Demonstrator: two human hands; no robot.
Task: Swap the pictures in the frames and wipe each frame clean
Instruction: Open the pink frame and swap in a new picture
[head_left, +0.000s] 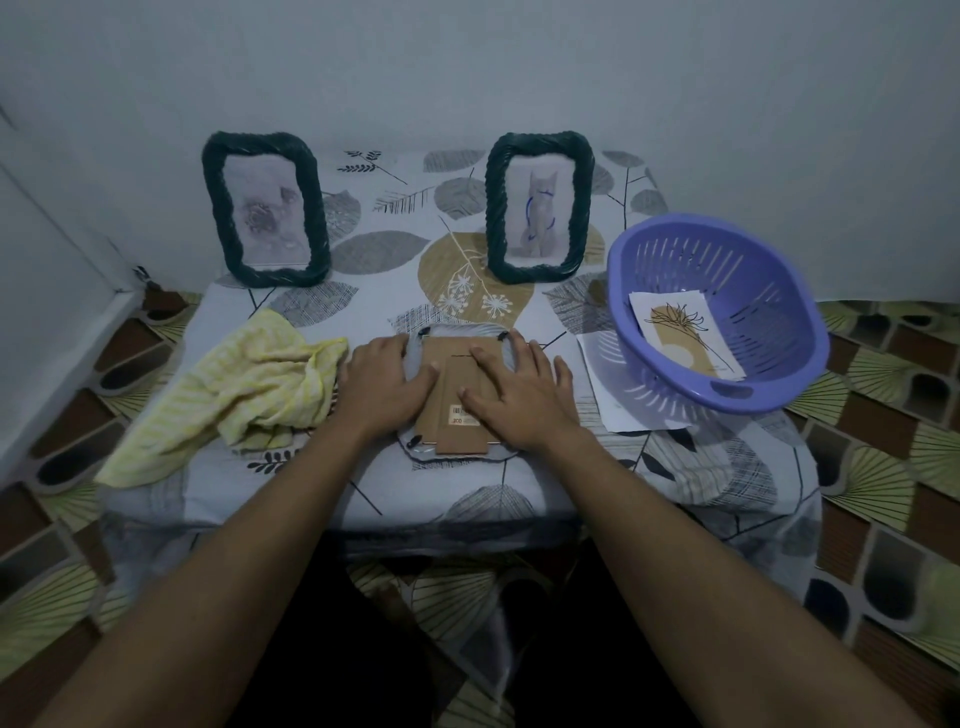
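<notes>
A picture frame (457, 447) lies face down in the middle of the table, its brown cardboard back up. My left hand (382, 382) rests flat on its left side. My right hand (519, 389) lies flat on its right side, fingers spread over the backing. Two dark green woven frames stand upright at the back: the left frame (267, 210) holds a faded flower picture, the right frame (540, 208) a cat picture. A yellow striped cloth (249, 384) lies crumpled left of my left hand.
A purple plastic basket (722, 312) sits tilted at the right with a flower print (685, 332) inside. A white sheet (618, 400) lies under it. The leaf-patterned tablecloth (395, 249) covers a small table against the wall, and patterned floor shows on both sides.
</notes>
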